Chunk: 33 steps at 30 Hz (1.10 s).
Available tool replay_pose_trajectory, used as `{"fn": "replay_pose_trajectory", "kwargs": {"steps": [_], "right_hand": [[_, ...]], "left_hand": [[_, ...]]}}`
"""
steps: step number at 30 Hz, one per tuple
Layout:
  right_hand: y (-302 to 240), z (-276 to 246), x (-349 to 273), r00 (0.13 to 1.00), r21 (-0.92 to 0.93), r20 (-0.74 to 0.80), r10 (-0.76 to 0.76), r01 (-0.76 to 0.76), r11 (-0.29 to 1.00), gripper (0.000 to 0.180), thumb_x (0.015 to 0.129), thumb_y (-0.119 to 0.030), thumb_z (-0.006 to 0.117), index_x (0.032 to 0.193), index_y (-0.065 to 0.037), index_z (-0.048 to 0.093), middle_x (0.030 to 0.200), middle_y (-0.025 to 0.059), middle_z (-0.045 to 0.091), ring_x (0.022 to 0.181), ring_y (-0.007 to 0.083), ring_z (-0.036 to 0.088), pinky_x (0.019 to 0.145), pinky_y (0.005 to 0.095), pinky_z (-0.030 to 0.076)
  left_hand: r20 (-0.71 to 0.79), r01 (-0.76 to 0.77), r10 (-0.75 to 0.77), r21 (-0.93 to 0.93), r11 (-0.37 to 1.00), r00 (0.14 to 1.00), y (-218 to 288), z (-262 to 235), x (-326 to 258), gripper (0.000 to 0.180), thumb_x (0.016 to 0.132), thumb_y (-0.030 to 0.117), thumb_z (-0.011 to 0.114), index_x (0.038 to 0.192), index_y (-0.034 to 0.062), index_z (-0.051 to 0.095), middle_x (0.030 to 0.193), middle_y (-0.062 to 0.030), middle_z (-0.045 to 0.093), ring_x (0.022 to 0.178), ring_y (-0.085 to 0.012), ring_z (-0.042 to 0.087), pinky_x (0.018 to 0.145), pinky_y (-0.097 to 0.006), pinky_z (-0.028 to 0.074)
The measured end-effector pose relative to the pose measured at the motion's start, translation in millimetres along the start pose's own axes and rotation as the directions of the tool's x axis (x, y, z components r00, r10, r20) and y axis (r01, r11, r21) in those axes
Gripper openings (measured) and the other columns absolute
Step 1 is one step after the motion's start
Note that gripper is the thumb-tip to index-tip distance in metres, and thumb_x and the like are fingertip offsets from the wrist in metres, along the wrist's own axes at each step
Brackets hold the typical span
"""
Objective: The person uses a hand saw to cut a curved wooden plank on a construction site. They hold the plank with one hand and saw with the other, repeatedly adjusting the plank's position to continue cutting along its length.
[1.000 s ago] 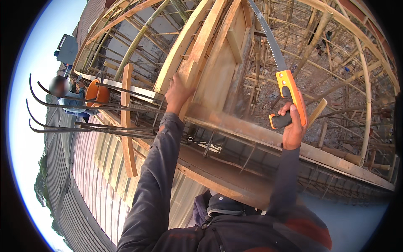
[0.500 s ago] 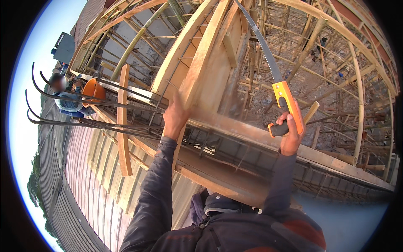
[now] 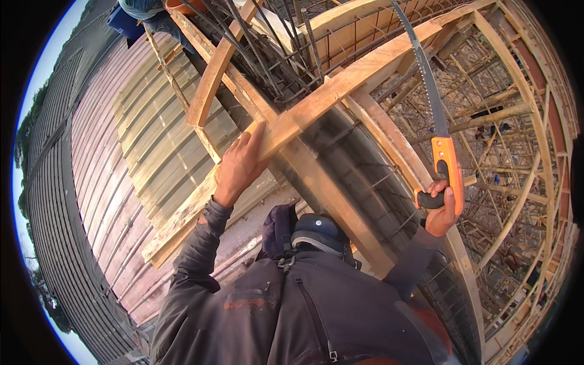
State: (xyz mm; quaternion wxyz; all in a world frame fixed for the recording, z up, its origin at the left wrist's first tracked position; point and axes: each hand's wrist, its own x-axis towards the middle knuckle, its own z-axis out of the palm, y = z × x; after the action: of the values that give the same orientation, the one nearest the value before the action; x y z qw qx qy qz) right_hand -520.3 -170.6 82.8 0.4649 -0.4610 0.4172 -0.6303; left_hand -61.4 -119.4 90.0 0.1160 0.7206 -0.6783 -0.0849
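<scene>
My right hand (image 3: 443, 210) is wrapped round the orange and black handle of a handsaw (image 3: 431, 94). Its long toothed blade points upward, away from the wood. At the left, my left hand (image 3: 239, 169) grips a long wooden plank (image 3: 359, 76) by its edge, fingers over the top and thumb hidden. This plank slants from the lower left, above the ribbed roof, to the upper right. Beneath it, a wooden beam (image 3: 334, 198) runs down toward my body.
Steel rebar (image 3: 258, 55) sticks up beyond my left hand. A short curved timber (image 3: 212, 82) crosses the formwork there. Ribbed roofing (image 3: 121, 201) slopes away at the left. Right of the saw, wooden scaffolding (image 3: 517, 201) stands over a drop. Part of another person (image 3: 143, 9) shows at the top left.
The view has turned and tipped downward, and the plank now lies more slantwise. My left hand stays on the plank. The saw is still in my right hand, blade up, further right in view.
</scene>
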Motion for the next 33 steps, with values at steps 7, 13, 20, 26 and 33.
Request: {"fn": "replay_pose_trajectory", "kwargs": {"steps": [7, 13, 20, 26, 33], "right_hand": [[-7, -17, -13, 0.956, -0.021, 0.293, 0.005, 0.001, 1.0, 0.066, 0.103, -0.026, 0.065, 0.154, 0.013, 0.048, 0.084, 0.0102, 0.064, 0.072, 0.0162, 0.059, 0.07, 0.0346, 0.054], [-18, -74, -51, 0.965, 0.074, 0.259, -0.049, 0.031, 0.997, 0.07, 0.103, -0.027, 0.066, 0.155, 0.014, 0.045, 0.075, 0.007, 0.059, 0.064, 0.0145, 0.053, 0.065, 0.0344, 0.051], [-2, -40, -81, 0.944, -0.205, 0.273, 0.183, -0.129, 0.97, 0.062, 0.094, -0.023, 0.069, 0.142, 0.015, 0.059, 0.079, 0.0109, 0.067, 0.066, 0.0157, 0.062, 0.064, 0.0322, 0.052], [16, -8, -49, 0.901, -0.283, 0.338, 0.271, -0.177, 0.943, 0.057, 0.089, -0.022, 0.073, 0.136, 0.011, 0.068, 0.084, 0.0118, 0.072, 0.07, 0.0161, 0.068, 0.066, 0.031, 0.054], [33, -8, -52, 0.883, -0.414, 0.402, 0.241, -0.059, 0.908, 0.055, 0.09, -0.022, 0.072, 0.135, 0.009, 0.069, 0.083, 0.01, 0.073, 0.072, 0.0155, 0.068, 0.069, 0.0308, 0.054]], "left_hand": [[0.006, 0.059, -0.059, -0.029, 0.998, 0.998, 1, -1, -7, 0.093, 0.078, 0.02, 0.087, 0.16, 0.0155, 0.044, 0.109, -0.0158, 0.064, 0.108, -0.0403, 0.068, 0.089, -0.05, 0.057], [-0.059, 0.025, -0.028, -0.056, 0.998, 0.998, -5, 6, -12, 0.094, 0.078, 0.019, 0.086, 0.161, 0.0155, 0.043, 0.109, -0.0157, 0.064, 0.108, -0.0404, 0.068, 0.088, -0.051, 0.057], [0.066, 0.052, -0.051, -0.025, 0.998, 0.997, 0, -3, -7, 0.097, 0.077, 0.022, 0.088, 0.162, 0.0137, 0.042, 0.11, -0.0176, 0.065, 0.105, -0.0421, 0.069, 0.09, -0.05, 0.057], [0.067, 0.034, -0.032, -0.029, 0.999, 0.997, -5, -6, 0, 0.101, 0.076, 0.021, 0.09, 0.163, 0.0133, 0.041, 0.113, -0.0199, 0.066, 0.106, -0.0439, 0.069, 0.092, -0.051, 0.056], [0.079, 0.087, -0.082, -0.053, 0.995, 0.993, 2, -7, -4, 0.099, 0.077, 0.021, 0.089, 0.163, 0.0136, 0.041, 0.114, -0.0196, 0.065, 0.107, -0.0438, 0.069, 0.092, -0.051, 0.056]]}}
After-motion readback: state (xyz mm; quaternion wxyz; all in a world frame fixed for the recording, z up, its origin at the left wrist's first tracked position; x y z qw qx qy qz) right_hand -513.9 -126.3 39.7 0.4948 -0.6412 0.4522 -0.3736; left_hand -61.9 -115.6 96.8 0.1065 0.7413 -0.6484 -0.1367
